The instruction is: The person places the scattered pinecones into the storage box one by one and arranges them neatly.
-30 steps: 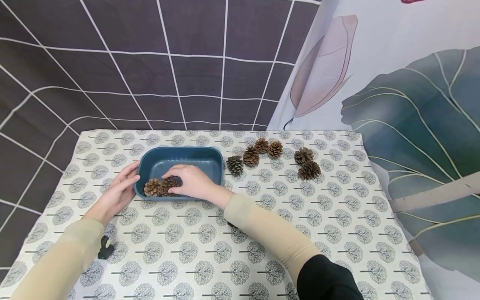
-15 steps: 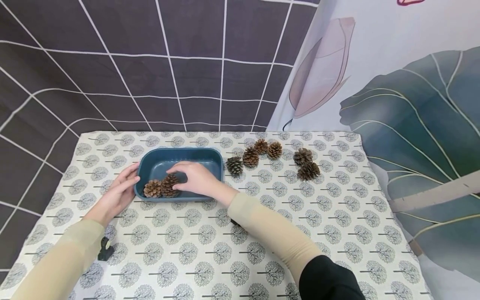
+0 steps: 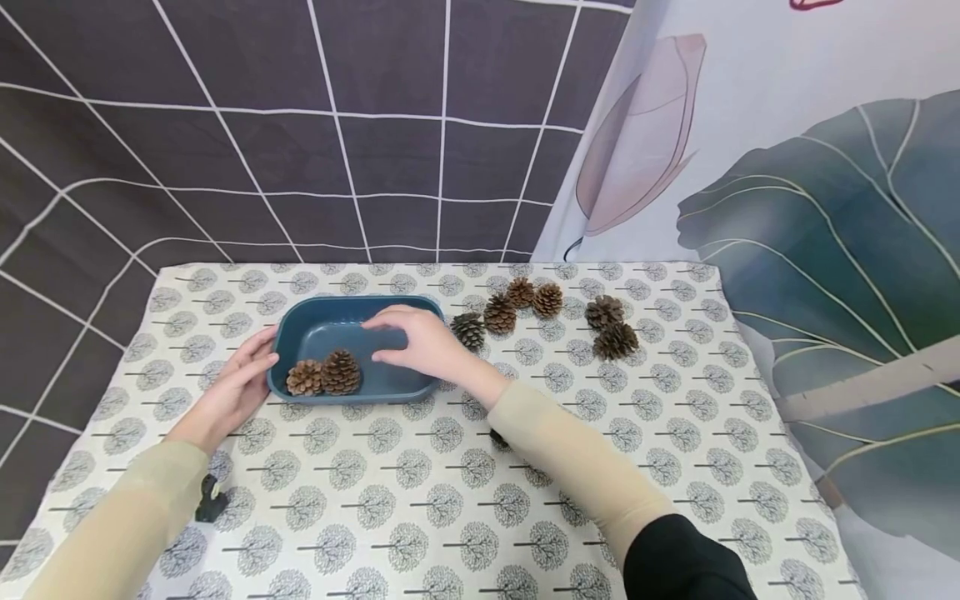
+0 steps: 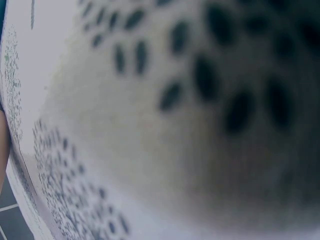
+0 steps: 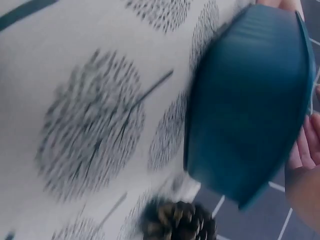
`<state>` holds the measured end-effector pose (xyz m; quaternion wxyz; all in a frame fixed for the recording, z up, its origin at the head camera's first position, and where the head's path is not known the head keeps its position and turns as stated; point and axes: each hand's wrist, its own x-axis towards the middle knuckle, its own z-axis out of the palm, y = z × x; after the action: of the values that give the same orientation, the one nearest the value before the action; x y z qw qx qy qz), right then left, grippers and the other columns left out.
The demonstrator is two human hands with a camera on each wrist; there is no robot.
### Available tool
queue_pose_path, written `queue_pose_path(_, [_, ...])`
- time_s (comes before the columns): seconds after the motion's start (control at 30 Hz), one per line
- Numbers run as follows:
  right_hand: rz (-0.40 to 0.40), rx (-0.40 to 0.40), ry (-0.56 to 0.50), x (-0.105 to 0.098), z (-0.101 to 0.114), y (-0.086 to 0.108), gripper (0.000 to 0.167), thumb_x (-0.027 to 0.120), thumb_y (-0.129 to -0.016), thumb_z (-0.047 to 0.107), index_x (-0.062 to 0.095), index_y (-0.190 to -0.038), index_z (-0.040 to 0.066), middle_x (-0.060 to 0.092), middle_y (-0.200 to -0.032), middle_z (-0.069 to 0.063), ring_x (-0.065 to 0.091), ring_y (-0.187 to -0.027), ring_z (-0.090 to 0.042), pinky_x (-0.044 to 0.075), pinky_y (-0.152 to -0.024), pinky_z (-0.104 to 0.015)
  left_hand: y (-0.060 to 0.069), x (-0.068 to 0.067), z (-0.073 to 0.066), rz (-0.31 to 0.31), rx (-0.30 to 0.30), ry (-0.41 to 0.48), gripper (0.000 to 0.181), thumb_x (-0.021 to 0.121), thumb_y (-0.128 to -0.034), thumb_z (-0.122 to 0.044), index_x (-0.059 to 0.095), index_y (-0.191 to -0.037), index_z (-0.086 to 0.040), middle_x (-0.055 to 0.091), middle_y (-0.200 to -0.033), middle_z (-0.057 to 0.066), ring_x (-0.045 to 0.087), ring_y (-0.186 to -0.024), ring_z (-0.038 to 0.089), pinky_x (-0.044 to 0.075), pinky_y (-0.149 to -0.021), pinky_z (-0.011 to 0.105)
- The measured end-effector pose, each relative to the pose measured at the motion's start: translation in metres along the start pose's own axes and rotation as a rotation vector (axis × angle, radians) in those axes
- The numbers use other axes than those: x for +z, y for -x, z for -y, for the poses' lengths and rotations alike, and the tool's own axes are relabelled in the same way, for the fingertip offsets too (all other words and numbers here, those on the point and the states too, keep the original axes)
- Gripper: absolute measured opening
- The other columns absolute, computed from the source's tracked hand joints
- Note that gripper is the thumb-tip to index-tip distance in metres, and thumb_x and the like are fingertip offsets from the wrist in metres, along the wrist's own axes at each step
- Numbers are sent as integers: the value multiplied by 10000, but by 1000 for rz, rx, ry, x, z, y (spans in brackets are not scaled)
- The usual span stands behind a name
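A blue-green oval-cornered basin stands at the table's left-centre. Inside it, at the near left, a lighter pine cone lies beside a browner pine cone. My left hand rests against the basin's left end, thumb at the rim. Over the basin's right half hangs my right hand, thumb and fingers apart with nothing between them, away from the cones. The right wrist view has the basin's outer wall and part of a dark pine cone. Only blurred cloth fills most of the left wrist view.
Right of the basin a dark cone, a brown cone and two more cones form a row. Farther right, two dark cones touch. A small black object is by my left sleeve. A tiled-pattern sheet hangs behind the table.
My right hand has let go of the browner cone, which now sits upright beside the lighter one, and has moved right. My left hand has stayed at the basin's end.
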<state>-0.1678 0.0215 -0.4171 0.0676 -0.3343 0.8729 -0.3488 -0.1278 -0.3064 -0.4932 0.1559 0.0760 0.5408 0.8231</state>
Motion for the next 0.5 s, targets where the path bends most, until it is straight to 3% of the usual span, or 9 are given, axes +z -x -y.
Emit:
queue_pose_path(0.27, [-122, 26, -85, -28, -17, 25, 475, 833, -921, 178, 696, -1369, 102, 691, -1436, -105, 649, -1343, -263, 475, -1228, -426, 2, 1, -4, -5, -16, -31, 472, 392, -1112, 28, 562, -1418, -288, 624, -1431, -194, 614, -1289, -31, 517, -1062, 140])
queue_pose_path(0.5, [-239, 5, -54, -56, -37, 53, 458, 857, -887, 144, 722, -1318, 70, 719, -1386, -117, 682, -1293, -287, 514, -1190, -447, 1, 3, -3, 19, 0, 18, 468, 387, -1107, 46, 561, -1432, -242, 635, -1445, -162, 618, -1301, -5, 518, -1071, 153])
